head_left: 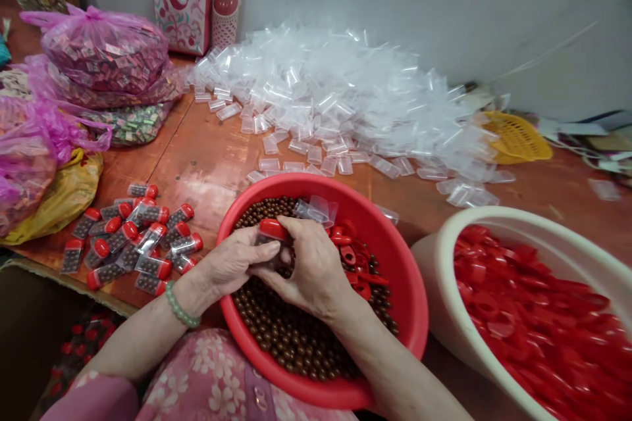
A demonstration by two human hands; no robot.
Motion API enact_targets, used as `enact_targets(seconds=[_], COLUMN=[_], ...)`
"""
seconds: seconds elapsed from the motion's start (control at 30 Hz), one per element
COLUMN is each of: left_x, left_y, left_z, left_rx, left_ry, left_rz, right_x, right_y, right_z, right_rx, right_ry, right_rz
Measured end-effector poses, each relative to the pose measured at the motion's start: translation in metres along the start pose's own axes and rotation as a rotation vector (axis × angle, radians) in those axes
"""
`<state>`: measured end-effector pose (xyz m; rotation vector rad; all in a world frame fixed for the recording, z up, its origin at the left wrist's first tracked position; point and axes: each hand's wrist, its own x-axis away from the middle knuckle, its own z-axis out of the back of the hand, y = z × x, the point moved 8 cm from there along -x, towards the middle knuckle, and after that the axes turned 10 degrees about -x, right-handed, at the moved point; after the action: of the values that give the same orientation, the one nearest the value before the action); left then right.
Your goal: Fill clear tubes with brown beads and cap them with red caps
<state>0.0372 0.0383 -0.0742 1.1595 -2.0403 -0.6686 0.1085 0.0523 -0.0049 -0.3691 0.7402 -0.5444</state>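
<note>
Both hands meet above a red basin point(419, 316) that holds many small brown balls point(296, 348). My left hand point(237, 260) grips a small clear container with a red cap point(273, 229), its thumb across the side. Fingers of my right hand point(316, 266) are closed around the same container, the index finger at the red cap. The container's lower part is mostly hidden by the fingers. Inside the basin, beyond the right hand, lie clear plastic cases point(318, 210) and loose red plastic caps point(363, 270).
Filled red-capped containers point(148, 237) lie in a pile on the wooden table point(197, 145). A heap of clear cases point(336, 99) stretches along the wall. A cream tub point(439, 276) of red caps stands right; pink bags point(103, 59), a yellow basket point(516, 138) and a flask point(226, 10) stand around.
</note>
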Motion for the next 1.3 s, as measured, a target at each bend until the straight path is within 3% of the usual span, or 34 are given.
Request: enact_targets(seconds=[0.23,0.37,0.53,0.77,1.07,1.3], left_x=[0.001,0.003,0.005,-0.002,0.000,0.002], left_y=[0.004,0.009,0.004,0.002,0.003,0.002], left_z=[-0.006,-0.006,-0.005,-0.002,-0.008,-0.005], left_rx=[0.010,0.007,-0.016,-0.102,-0.168,-0.132], left_ry=[-0.055,-0.030,-0.040,0.018,-0.032,0.017], left_rz=[0.009,-0.039,-0.030,-0.067,-0.078,-0.046], right_x=[-0.005,-0.005,-0.003,-0.001,-0.003,-0.004], right_y=[-0.012,-0.013,-0.014,-0.002,-0.009,-0.013], right_z=[0.006,0.006,0.005,-0.005,0.000,-0.001], right_rx=[0.102,0.097,0.061,0.080,0.159,0.179], right_ry=[0.082,0.101,0.081,-0.103,-0.038,-0.012], right_rz=[0.127,0.141,0.157,0.043,0.159,0.237])
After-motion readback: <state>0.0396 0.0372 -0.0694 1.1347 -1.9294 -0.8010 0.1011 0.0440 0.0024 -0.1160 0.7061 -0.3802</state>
